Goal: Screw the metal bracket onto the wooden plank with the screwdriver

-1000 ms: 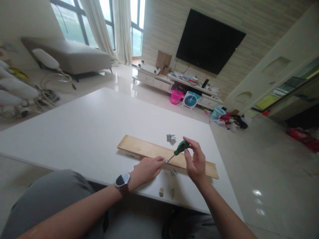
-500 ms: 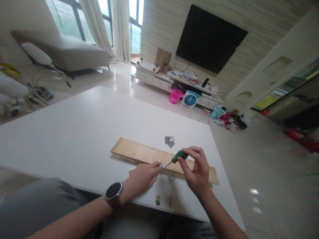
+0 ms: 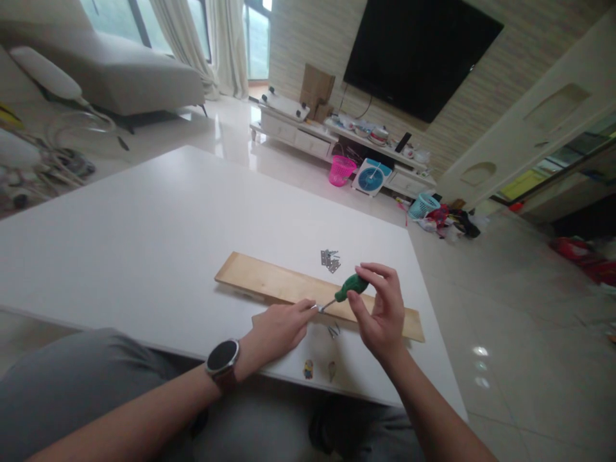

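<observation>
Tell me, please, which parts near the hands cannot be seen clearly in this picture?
1. Head view: the tip of the screwdriver is hidden by the fingertips of the left hand; any screw there is not visible.
2. Head view: the metal pieces beyond the wooden board are too small to identify.
3. Head view: the right hand covers part of the wooden board's near edge.

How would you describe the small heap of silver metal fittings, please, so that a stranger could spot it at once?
Find the white table, then the long pale plank on it. Just beyond the plank's far edge, past the right hand gripping a green screwdriver, sits the heap of silver fittings. Unlike the loose metal bits on the plank's near side, it lies clustered and untouched.
</observation>
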`<state>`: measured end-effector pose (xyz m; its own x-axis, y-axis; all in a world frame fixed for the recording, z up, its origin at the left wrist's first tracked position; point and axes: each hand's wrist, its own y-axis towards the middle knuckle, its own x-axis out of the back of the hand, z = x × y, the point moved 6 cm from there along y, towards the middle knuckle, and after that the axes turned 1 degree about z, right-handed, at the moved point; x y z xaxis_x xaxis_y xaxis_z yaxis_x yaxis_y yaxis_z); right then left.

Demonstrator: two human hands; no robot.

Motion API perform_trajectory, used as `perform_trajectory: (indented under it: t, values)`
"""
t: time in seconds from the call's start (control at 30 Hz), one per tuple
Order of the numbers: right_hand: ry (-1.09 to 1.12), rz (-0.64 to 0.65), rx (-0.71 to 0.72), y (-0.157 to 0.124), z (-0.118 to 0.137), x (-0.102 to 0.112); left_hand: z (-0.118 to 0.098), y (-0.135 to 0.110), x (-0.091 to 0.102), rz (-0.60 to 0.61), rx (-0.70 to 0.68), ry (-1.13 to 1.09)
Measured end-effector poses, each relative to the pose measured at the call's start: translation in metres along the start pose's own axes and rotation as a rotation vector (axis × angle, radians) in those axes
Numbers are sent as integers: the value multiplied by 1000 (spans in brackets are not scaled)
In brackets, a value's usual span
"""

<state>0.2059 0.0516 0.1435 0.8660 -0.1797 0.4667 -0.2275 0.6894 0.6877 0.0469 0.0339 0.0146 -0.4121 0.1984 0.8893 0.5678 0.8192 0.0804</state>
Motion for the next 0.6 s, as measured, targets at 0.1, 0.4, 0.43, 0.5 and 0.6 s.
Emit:
perform_trajectory:
  t: [0.1,0.4,0.43,0.5,0.6]
  values:
    - [59,51,4,1,-1,-5,0,-1,0,-8,13,0]
    - [18,4,-23,0,-4,-2,-1,0,0,9,23,24]
    - [32,34,-22,0,-5,-4,-1,0,0,5,21,23]
    - [30,13,1,0,-4,-4,-1,-1,0,7,24,25]
    - [-18,-114,33,-1,-3,3,-1,-1,1,14,29,27]
